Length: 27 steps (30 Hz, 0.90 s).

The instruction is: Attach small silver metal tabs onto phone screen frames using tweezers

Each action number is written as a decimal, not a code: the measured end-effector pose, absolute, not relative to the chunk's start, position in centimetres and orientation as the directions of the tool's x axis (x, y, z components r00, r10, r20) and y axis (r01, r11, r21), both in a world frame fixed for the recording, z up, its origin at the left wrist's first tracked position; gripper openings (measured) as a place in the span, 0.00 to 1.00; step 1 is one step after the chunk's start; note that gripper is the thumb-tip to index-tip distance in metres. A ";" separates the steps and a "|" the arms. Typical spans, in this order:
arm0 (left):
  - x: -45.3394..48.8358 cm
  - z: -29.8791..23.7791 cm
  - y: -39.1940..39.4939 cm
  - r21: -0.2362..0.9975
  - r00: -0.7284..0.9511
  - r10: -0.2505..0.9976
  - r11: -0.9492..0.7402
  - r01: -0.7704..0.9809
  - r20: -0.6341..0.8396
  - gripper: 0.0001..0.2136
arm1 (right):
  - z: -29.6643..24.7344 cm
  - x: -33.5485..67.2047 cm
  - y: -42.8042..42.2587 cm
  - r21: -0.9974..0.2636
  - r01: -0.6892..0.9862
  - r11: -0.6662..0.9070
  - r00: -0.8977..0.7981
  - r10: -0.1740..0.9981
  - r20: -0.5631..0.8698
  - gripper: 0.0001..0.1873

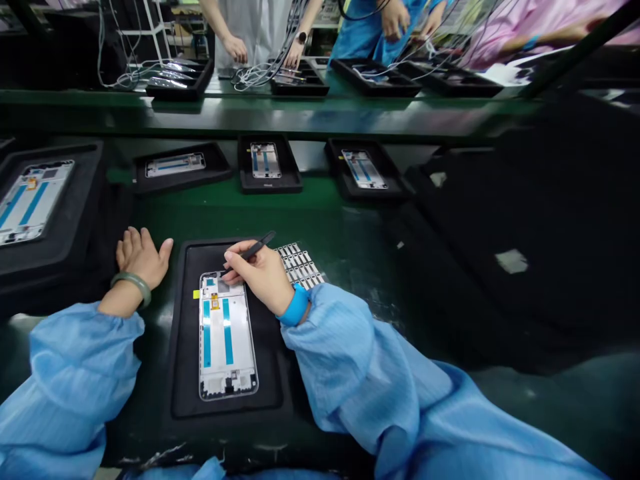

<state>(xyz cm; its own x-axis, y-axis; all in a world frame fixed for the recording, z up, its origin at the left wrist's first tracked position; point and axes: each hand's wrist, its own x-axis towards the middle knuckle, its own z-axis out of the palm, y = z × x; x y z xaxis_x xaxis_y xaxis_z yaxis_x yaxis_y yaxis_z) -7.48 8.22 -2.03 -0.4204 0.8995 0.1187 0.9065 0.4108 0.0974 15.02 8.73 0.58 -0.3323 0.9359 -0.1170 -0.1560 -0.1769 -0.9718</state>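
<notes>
In front of me a phone frame (216,347), silver-white with two blue strips, lies in a black tray (273,390). A yellow tab (196,295) sticks out at its upper left edge. My right hand (263,277) is closed around black tweezers (259,245), over the top end of the frame; their tips are hidden by my fingers. Partly behind that hand is a sheet of small black-and-white parts (300,265). My left hand (143,261), with a bangle at the wrist, rests on the table left of the tray, fingers stretched out, holding nothing.
Along the back stand black trays (270,185), each with a similar frame. Another tray (83,200) sits on a pile at left, and a dark stack (500,220) fills the right. Beyond the green rail (280,120), co-workers' hands (236,49) are near trays and cables.
</notes>
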 end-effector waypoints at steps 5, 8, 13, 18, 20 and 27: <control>-5.7 -0.1 9.8 0.056 -0.418 0.892 0.414 0.908 0.176 0.26 | 0.8 14.8 8.8 -0.972 -0.156 -0.177 -0.322 0.939 -0.119 0.10; -5.5 1.4 14.4 0.024 -0.456 0.869 0.461 0.887 0.192 0.19 | 0.8 14.8 8.8 -0.974 -0.150 -0.169 -0.321 0.940 -0.114 0.11; -8.5 3.2 20.5 -0.031 -0.565 0.798 0.583 0.812 0.208 0.19 | 0.7 14.9 8.9 -0.973 -0.155 -0.170 -0.333 0.937 -0.111 0.12; -10.3 2.8 20.8 -0.065 -0.595 0.780 0.615 0.786 0.193 0.17 | 0.9 15.0 9.0 -0.970 -0.161 -0.184 -0.352 0.928 -0.118 0.12; -9.8 2.2 20.3 -0.070 -0.584 0.788 0.605 0.793 0.194 0.18 | 0.8 15.0 9.0 -0.967 -0.172 -0.187 -0.352 0.929 -0.117 0.13; -5.4 2.3 16.9 -0.013 -0.426 0.885 0.436 0.900 0.191 0.20 | 0.8 14.9 9.0 -0.958 -0.219 -0.187 -0.315 0.942 -0.112 0.12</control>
